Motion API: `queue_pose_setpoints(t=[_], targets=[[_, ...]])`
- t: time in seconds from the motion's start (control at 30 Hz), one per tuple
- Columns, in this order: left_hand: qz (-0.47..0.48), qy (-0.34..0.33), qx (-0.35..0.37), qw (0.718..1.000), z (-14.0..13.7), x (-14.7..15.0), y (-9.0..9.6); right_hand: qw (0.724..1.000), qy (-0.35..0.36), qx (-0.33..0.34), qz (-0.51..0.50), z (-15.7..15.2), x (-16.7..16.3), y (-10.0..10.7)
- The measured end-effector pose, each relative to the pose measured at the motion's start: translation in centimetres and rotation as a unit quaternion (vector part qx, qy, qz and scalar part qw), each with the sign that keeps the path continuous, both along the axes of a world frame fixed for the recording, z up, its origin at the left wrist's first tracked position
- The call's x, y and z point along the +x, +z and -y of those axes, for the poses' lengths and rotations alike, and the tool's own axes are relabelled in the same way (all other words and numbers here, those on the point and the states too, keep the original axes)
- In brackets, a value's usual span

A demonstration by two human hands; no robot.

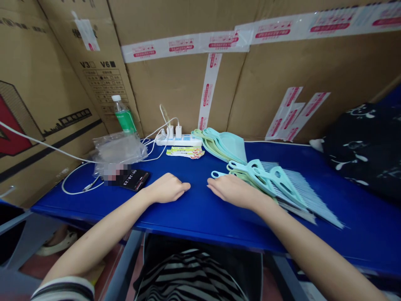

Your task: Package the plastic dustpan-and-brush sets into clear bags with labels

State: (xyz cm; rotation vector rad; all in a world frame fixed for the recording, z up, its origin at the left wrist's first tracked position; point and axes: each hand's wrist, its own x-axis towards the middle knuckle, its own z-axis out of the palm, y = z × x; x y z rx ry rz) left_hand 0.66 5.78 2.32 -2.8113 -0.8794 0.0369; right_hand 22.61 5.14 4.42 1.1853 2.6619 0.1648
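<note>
My left hand (167, 188) rests on the blue table (194, 217), its fingers curled into a loose fist with nothing in it. A phone (136, 179) showing a timer lies just left of it. Across a gap, my right hand (230, 190) is also curled closed on the table, with no object showing in its fingers. Right behind and beside that hand lies a pile of small hand brushes (282, 184) with light blue and green handles and pale bristles. Several dustpans (230, 144), light blue and green, are stacked farther back.
A white power strip (188, 141) with plugged-in chargers and cables stands at the back. Near it are yellow packets (184, 152), clear plastic bags (117, 148) and a green-labelled bottle (124, 115). Cardboard walls (175, 88) enclose the table; a black patterned bag (366, 150) sits right.
</note>
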Motion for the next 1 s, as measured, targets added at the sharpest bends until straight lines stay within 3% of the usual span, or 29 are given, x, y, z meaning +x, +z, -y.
queue_pose_setpoints(t=[1.0], targets=[[-0.027, 0.007, 0.008, 1.000, 0.09, 0.18, 0.22, 1.000, -0.007, -0.006, 0.011, -0.09, 0.11, -0.04]])
